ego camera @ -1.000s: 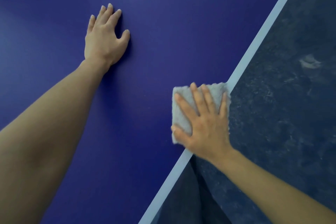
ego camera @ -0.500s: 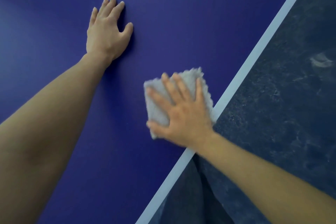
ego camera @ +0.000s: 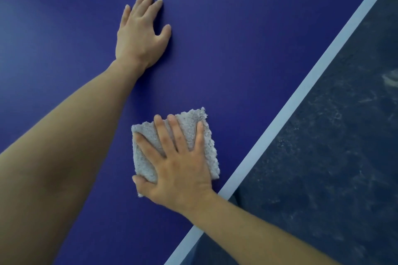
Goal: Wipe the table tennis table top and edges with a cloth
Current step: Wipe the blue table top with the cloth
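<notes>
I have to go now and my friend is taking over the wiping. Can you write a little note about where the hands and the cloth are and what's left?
Left hand: flat and open on the blue table top, holding nothing.
Right hand: straight fingers spread, pressing the grey cloth onto the top, just inside the white edge line.
Done: cannot tell which parts are already wiped.
Left: carry on across the top, then do the edges.

**The floor beside me**

Past the white border line, I see a dark floor (ego camera: 323,157) filling the right side of my view. It looks mottled blue-grey, flecked with pale scuffs and streaks. One brighter whitish smear (ego camera: 391,78) sits near the right edge. The light is dim and even, with no hard shadows.
</notes>
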